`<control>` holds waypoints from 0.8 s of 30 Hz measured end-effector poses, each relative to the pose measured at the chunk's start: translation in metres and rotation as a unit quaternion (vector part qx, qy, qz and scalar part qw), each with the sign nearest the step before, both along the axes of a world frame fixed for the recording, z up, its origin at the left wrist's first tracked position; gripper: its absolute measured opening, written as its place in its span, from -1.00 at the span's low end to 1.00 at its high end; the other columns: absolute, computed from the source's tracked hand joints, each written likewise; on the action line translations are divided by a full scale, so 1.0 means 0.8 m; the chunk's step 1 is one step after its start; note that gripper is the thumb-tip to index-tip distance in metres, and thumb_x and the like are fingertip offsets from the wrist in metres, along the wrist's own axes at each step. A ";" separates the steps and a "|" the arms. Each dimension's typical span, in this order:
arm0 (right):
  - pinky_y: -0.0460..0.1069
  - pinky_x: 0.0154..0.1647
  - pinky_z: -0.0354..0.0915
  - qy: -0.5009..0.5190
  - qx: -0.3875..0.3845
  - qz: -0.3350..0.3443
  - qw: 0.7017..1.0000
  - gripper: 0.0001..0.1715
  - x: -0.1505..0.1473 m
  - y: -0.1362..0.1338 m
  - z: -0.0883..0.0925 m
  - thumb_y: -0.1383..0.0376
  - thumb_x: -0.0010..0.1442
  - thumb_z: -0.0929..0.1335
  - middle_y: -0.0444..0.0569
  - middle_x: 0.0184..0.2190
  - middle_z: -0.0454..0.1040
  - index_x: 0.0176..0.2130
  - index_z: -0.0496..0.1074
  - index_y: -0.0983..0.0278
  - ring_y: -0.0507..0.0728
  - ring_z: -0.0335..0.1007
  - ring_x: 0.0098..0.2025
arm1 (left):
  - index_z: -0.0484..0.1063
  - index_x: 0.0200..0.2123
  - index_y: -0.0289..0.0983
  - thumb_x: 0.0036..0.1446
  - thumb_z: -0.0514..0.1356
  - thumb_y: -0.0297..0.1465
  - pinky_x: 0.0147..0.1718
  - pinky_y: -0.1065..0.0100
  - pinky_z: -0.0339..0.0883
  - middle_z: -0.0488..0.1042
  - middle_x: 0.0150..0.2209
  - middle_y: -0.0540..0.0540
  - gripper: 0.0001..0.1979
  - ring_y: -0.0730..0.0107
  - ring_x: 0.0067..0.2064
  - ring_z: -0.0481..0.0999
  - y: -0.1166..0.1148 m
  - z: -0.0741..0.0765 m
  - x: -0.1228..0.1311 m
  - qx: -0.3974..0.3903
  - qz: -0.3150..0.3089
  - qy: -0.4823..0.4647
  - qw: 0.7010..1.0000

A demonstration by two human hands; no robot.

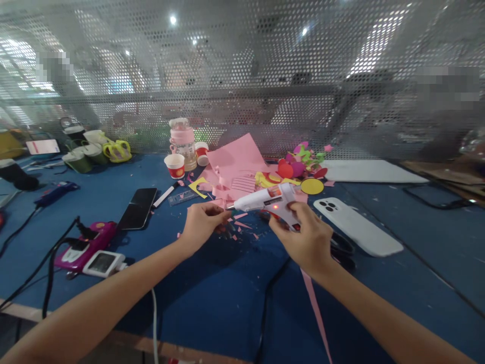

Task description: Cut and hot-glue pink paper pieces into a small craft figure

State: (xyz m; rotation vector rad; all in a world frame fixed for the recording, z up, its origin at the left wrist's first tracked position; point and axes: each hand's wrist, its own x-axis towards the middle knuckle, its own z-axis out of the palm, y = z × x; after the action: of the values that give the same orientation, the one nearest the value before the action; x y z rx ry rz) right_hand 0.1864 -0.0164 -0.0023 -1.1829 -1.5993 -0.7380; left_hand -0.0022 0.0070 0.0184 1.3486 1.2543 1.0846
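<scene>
My right hand (306, 232) is wrapped round the handle of a white hot glue gun (261, 198), whose small red light is lit. Its metal nozzle points left and reaches the fingertips of my left hand (206, 222). Those fingers are pinched together; what they hold, if anything, is too small to make out. Just behind the nozzle lie pink paper sheets (238, 156) and a pink piece with dark lines (243, 183). Small pink scraps (241, 224) are scattered below the gun. Scissors with dark handles (343, 247) are partly hidden behind my right wrist.
Left: a black phone (138, 208), a purple power strip (87, 247) with cables, a ruler (184, 197). Behind: paper cups (175, 167), a pink-topped bottle (182, 139), colourful cut-outs (299, 164), a perforated metal screen (242, 76). Right: a white phone-shaped case (359, 227). A black cord (267, 303) runs frontward.
</scene>
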 end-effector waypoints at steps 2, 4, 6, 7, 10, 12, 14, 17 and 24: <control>-0.14 -0.66 0.16 0.000 0.000 -0.001 1.000 -0.83 0.000 0.000 0.000 0.37 -0.07 0.33 -0.21 -0.62 0.35 -0.45 0.19 0.22 -0.01 0.28 -0.64 | 0.38 -0.69 -0.30 -0.21 0.27 -0.40 -0.72 0.51 0.23 0.35 -0.75 0.06 -0.85 0.57 -0.72 0.32 0.000 0.000 0.000 -0.001 0.001 0.002 1.000; -0.13 -0.65 0.17 0.000 -0.002 -0.003 1.000 -0.83 0.000 0.000 0.001 0.37 -0.06 0.33 -0.20 -0.61 0.37 -0.45 0.20 0.22 0.00 0.30 -0.62 | 0.38 -0.69 -0.30 -0.20 0.27 -0.41 -0.72 0.50 0.22 0.35 -0.75 0.06 -0.85 0.57 -0.73 0.31 0.000 0.001 0.001 -0.002 0.003 0.005 1.000; -0.13 -0.65 0.18 0.002 -0.005 -0.004 1.000 -0.83 0.000 -0.001 0.001 0.36 -0.05 0.34 -0.19 -0.60 0.37 -0.44 0.20 0.22 0.00 0.31 -0.62 | 0.38 -0.68 -0.30 -0.20 0.27 -0.42 -0.72 0.50 0.22 0.36 -0.75 0.06 -0.85 0.57 -0.73 0.31 0.000 0.001 0.002 -0.007 0.001 0.005 1.000; -0.13 -0.64 0.18 0.004 -0.006 -0.003 1.000 -0.83 0.000 0.000 0.001 0.35 -0.04 0.34 -0.19 -0.60 0.37 -0.44 0.20 0.22 0.00 0.31 -0.61 | 0.37 -0.68 -0.30 -0.20 0.27 -0.42 -0.72 0.50 0.22 0.36 -0.75 0.06 -0.85 0.57 -0.73 0.31 0.000 0.001 0.002 -0.009 0.000 0.005 1.000; -0.13 -0.63 0.18 0.012 -0.007 0.000 1.000 -0.81 -0.001 0.001 0.000 0.32 -0.02 0.36 -0.18 -0.59 0.37 -0.42 0.21 0.24 0.00 0.30 -0.61 | 0.36 -0.68 -0.31 -0.20 0.27 -0.42 -0.73 0.51 0.21 0.36 -0.75 0.06 -0.85 0.57 -0.73 0.32 0.000 0.000 0.002 -0.011 0.001 0.004 1.000; -0.12 -0.61 0.17 0.027 -0.011 -0.004 1.000 -0.80 -0.001 0.002 0.000 0.27 -0.01 0.36 -0.15 -0.58 0.38 -0.39 0.22 0.25 0.01 0.30 -0.61 | 0.37 -0.67 -0.32 -0.19 0.27 -0.41 -0.73 0.52 0.21 0.36 -0.74 0.07 -0.84 0.58 -0.73 0.32 0.000 0.000 0.002 -0.010 0.000 0.007 1.000; -0.10 -0.60 0.17 0.056 -0.035 -0.020 0.998 -0.76 0.002 0.006 0.001 0.20 -0.01 0.35 -0.11 -0.55 0.40 -0.38 0.23 0.26 0.04 0.30 -0.59 | 0.36 -0.66 -0.32 -0.17 0.26 -0.40 -0.73 0.53 0.22 0.37 -0.73 0.07 -0.84 0.59 -0.73 0.33 0.000 -0.001 0.001 -0.014 -0.006 0.014 1.000; -0.06 -0.54 0.18 0.112 -0.135 -0.053 0.983 -0.69 0.015 0.013 0.009 0.10 -0.04 0.32 -0.06 -0.53 0.40 -0.37 0.26 0.27 0.09 0.30 -0.57 | 0.35 -0.67 -0.32 -0.16 0.26 -0.40 -0.74 0.55 0.21 0.37 -0.73 0.07 -0.83 0.60 -0.73 0.33 -0.001 -0.001 0.001 -0.019 -0.015 0.023 0.999; 0.05 -0.35 0.19 0.082 -0.391 -0.204 0.894 -0.56 0.072 0.033 0.031 0.09 0.01 0.26 0.18 -0.38 0.45 -0.21 0.33 0.36 0.32 0.38 -0.30 | 0.35 -0.70 -0.30 -0.13 0.24 -0.41 -0.74 0.56 0.22 0.35 -0.74 0.07 -0.81 0.60 -0.74 0.33 0.002 -0.001 0.000 -0.028 -0.006 0.000 1.000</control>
State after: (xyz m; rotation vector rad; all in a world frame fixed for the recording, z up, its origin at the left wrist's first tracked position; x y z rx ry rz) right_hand 0.2442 0.0101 0.0227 -2.1504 -1.5533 -0.2019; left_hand -0.0026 0.0087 0.0177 1.3121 1.2655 1.0353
